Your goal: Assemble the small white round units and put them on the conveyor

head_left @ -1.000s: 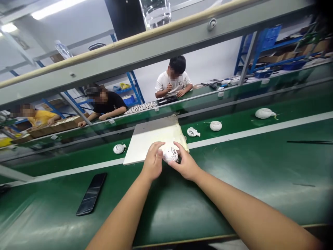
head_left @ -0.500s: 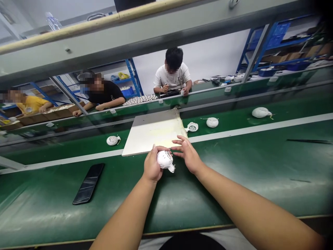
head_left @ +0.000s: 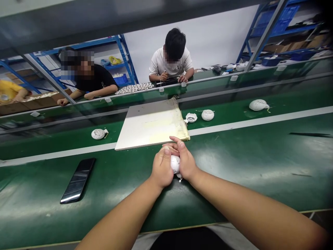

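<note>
Two bare hands are clasping one small white plastic housing [head_left: 175, 164], the left hand [head_left: 162, 167] wrapping its fingers around the side, the right hand [head_left: 183, 158] curling its fingers over the top, cupping it snugly above the green conveyor belt [head_left: 234, 194], just in front of the pale board [head_left: 152, 126].

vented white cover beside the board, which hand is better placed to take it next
Right, probably: the right hand is nearer the vented white cover than the left hand, and both cup the white plastic part.
</note>
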`<state>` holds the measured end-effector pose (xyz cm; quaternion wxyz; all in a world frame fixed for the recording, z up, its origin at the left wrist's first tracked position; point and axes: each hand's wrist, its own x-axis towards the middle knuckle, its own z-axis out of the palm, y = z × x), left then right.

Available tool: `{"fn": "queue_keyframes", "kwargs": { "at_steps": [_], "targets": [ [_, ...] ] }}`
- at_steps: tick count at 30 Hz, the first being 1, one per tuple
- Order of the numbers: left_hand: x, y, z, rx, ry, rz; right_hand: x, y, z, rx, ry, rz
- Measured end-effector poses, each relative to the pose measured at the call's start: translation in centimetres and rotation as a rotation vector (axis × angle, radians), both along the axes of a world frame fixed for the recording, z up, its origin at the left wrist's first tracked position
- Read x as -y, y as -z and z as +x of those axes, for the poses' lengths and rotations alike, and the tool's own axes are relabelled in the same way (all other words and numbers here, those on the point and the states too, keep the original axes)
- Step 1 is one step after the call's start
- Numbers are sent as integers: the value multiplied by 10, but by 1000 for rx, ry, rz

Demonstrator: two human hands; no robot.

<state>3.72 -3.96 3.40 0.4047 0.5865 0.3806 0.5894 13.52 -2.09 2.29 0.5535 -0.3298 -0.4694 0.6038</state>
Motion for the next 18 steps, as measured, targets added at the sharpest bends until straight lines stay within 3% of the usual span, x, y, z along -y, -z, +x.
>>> {"fn": "queue_keyframes", "kwargs": {
  "at_steps": [4,7,9,11,12,15,16,18],
  "targets": [
    [-2,4,-2,-9,24,-6,-6,10,1,177,38,-2],
    [-4,4,-7,-144,-26,80,-16,13,6,323,81,37],
    [-5,4,-11,-248,-121,93,-21,10,14,391,116,125],
    [-6,4,-14,-272,-167,15,-22,4,22,460,170,317],
    [-6,4,-16,-257,-117,-58,-21,1,26,502,203,444],
    [-6,0,-21,-230,207,-256,-17,-8,36,599,213,795],
    [-5,-2,-22,-250,278,-266,-16,-9,37,586,161,860],
    [-4,-8,-25,-327,294,-203,-16,-12,40,488,88,896]
  ]
}}
